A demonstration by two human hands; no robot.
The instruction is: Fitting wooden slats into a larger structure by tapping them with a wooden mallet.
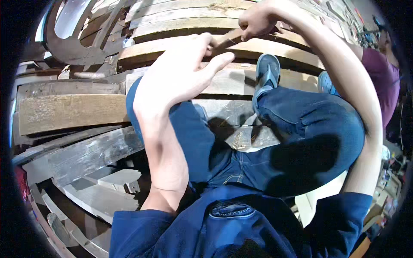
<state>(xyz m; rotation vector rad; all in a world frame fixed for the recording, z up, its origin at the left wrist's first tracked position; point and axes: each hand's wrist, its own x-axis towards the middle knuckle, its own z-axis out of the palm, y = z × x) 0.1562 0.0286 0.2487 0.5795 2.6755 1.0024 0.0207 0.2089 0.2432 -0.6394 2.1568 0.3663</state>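
Observation:
A short brown wooden piece [228, 39] slants between my hands above the pale slatted planks [172, 13]. My left hand [178, 75] has its fingertips curled on the lower end of the piece, its thumb stretched out apart. My right hand [256, 23], farther up and right, is closed round the upper end. My bent legs [301, 120] rest on boards below, with a grey sandal [267, 71] on my right foot.
A dark curved wooden piece [86, 53] lies at upper left. Loose boards [73, 112] and beams fill the left side. At the right sits another person in a maroon shirt [383, 86], a blue clog [327, 81] near them, with small clutter along that edge.

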